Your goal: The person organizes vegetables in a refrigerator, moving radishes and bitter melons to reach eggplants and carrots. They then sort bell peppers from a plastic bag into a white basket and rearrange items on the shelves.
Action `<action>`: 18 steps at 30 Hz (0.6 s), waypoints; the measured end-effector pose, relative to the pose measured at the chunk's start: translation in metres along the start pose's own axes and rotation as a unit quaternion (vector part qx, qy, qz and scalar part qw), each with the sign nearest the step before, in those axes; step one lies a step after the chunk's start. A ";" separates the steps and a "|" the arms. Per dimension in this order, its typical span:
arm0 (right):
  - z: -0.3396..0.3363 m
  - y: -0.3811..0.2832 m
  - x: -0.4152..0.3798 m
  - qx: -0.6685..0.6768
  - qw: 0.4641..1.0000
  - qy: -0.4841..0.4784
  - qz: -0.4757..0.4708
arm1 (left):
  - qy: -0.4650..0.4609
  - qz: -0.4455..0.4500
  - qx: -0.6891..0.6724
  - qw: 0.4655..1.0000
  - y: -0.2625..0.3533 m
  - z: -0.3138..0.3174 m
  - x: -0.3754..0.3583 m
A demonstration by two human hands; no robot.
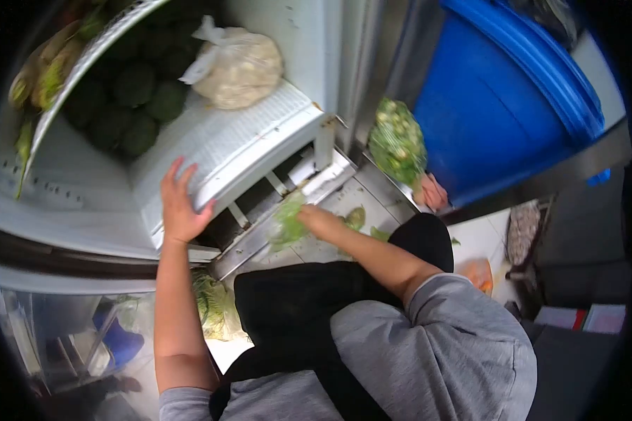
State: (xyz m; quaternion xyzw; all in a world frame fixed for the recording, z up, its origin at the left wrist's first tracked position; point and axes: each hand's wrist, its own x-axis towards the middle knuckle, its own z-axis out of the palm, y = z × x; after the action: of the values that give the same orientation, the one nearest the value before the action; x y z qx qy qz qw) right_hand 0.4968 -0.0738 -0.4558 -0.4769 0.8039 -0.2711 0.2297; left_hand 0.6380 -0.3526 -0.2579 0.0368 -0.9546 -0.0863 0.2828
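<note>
My left hand (pixel 182 209) is spread over the front edge of the white fridge floor (pixel 225 144), its fingers apart and nothing in them. Lower and to the right, my right hand (pixel 319 220) has its fingers closed on a clear plastic bag with something light green (pixel 286 223) in it, just in front of the fridge's base. A tied bag of pale contents (pixel 240 69) sits on the fridge floor. Behind my left hand, dark green round produce (pixel 133 84) is piled deeper inside the fridge.
A large blue bin (pixel 502 105) stands at the upper right, with a bag of green pieces (pixel 397 142) beside it. Leaf scraps (pixel 356 217) lie on the tiled floor. The fridge's metal sill (pixel 242 251) runs before me. Leafy greens (pixel 214 305) are at the lower left.
</note>
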 end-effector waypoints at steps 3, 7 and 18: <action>0.022 0.097 -0.058 -0.260 0.936 -0.172 0.166 | 0.001 0.017 0.015 1.000 0.001 0.003 0.005; 0.017 0.167 -0.077 -0.042 0.954 -0.183 0.234 | 0.000 0.014 0.040 0.999 0.002 0.009 0.004; 0.069 0.158 -0.118 -0.081 0.911 -0.268 0.302 | 0.025 0.018 0.047 0.998 -0.017 0.017 0.002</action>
State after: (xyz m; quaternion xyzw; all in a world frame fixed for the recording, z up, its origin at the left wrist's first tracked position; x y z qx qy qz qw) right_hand 0.4908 0.0795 -0.5974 -0.2828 0.8371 0.0157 0.4681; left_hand 0.6275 -0.3671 -0.2740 0.0354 -0.9508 -0.0356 0.3056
